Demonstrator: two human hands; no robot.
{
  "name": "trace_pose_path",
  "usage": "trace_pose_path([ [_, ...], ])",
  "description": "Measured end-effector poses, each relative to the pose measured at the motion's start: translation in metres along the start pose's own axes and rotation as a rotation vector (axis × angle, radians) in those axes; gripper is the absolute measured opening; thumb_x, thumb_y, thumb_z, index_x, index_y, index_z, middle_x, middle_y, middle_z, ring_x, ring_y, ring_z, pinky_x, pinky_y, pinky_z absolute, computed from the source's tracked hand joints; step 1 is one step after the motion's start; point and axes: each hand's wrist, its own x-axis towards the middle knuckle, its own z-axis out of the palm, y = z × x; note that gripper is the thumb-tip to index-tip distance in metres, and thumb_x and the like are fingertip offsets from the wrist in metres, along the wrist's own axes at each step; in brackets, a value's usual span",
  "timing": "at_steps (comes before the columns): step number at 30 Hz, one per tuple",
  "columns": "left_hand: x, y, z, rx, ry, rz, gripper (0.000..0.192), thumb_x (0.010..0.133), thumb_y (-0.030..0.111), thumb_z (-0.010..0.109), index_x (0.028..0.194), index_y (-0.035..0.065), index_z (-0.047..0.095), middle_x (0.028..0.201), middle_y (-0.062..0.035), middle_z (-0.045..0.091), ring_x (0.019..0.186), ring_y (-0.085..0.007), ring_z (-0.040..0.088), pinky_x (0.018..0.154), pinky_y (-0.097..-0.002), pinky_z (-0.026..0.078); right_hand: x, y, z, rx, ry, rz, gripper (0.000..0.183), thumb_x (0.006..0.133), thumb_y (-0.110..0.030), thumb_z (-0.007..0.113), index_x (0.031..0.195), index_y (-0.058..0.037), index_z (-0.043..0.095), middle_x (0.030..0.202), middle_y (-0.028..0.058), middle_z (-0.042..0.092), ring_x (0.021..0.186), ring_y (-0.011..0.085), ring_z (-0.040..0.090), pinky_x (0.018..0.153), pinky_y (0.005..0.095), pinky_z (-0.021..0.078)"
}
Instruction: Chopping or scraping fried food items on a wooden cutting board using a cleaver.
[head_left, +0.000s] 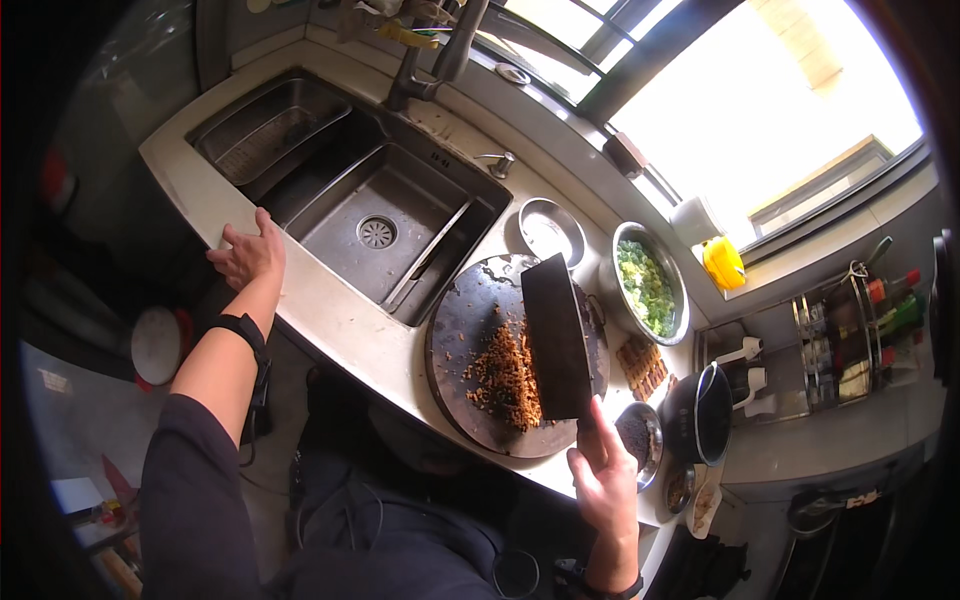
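Observation:
My right hand (606, 480) grips the wooden handle of a cleaver (555, 341), whose broad dark blade lies over the right part of a round chopping board (465, 300). Finely chopped brown food (510, 379) forms a pile along the blade's left side, with loose crumbs around it. Wet patches show at the board's far edge. At the left, my left hand (251, 251) is on or just above the counter's front edge by the sink, its fingers spread and nothing visible in it.
Beyond the board stand an empty metal bowl (552, 231) and a metal bowl of chopped green vegetables (646, 289). To the right are a trivet (641, 367), a bowl of dark food (637, 439) and a black pot (697, 416). The double sink (382, 202) lies left, under a faucet (411, 86).

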Motion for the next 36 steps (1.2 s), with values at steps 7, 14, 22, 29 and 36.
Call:
trace_pose_path([
  [7,0.007,-0.006,0.008,0.004,0.04,0.005,0.083,0.091,0.069,0.048,0.152,0.0122,0.039,0.151,-0.0297,0.028,0.136,-0.0416,0.041,0.109,-0.0505,0.039,0.001,0.001,-0.002,-0.025,0.014,-0.109,0.065,0.085,-0.002,0.068,0.148,-0.0056,0.051,0.112,0.0194,0.073,0.096,0.0215,0.073,0.089,0.0308,0.0535],
  [14,-0.001,0.001,0.001,-0.004,0.006,-0.005,0.083,0.091,0.069,0.048,0.152,0.0123,0.04,0.15,-0.0288,0.029,0.137,-0.0407,0.04,0.109,-0.0498,0.039,-0.003,-0.001,0.003,0.011,-0.065,-0.03,0.066,0.085,0.004,0.065,0.148,0.0014,0.047,0.133,0.0216,0.065,0.126,0.0215,0.06,0.108,0.0318,0.0442],
  [22,0.002,0.0,0.003,-0.013,0.011,-0.003,0.085,0.091,0.07,0.048,0.151,0.0112,0.04,0.15,-0.029,0.028,0.137,-0.0399,0.039,0.11,-0.0495,0.037,-0.009,-0.002,0.008,0.058,-0.08,0.069,0.065,0.085,0.004,0.065,0.147,0.0033,0.047,0.14,0.0234,0.06,0.133,0.026,0.056,0.112,0.0342,0.0409],
  [29,0.002,-0.001,0.003,0.003,0.003,0.0,0.085,0.091,0.07,0.047,0.152,0.0103,0.04,0.148,-0.0286,0.031,0.135,-0.0393,0.039,0.11,-0.0487,0.036,-0.015,-0.016,-0.002,0.126,-0.058,0.169,0.066,0.085,0.004,0.065,0.148,0.0006,0.048,0.133,0.0208,0.066,0.124,0.026,0.063,0.107,0.0325,0.0446],
  [36,0.003,-0.002,0.002,-0.006,-0.019,-0.008,0.087,0.091,0.071,0.048,0.152,0.0095,0.039,0.148,-0.0288,0.03,0.136,-0.0385,0.038,0.111,-0.0492,0.035,-0.012,0.006,0.005,-0.028,0.085,-0.18,0.066,0.085,0.003,0.068,0.148,-0.0063,0.051,0.107,0.0174,0.074,0.096,0.0218,0.072,0.088,0.0322,0.0544],
])
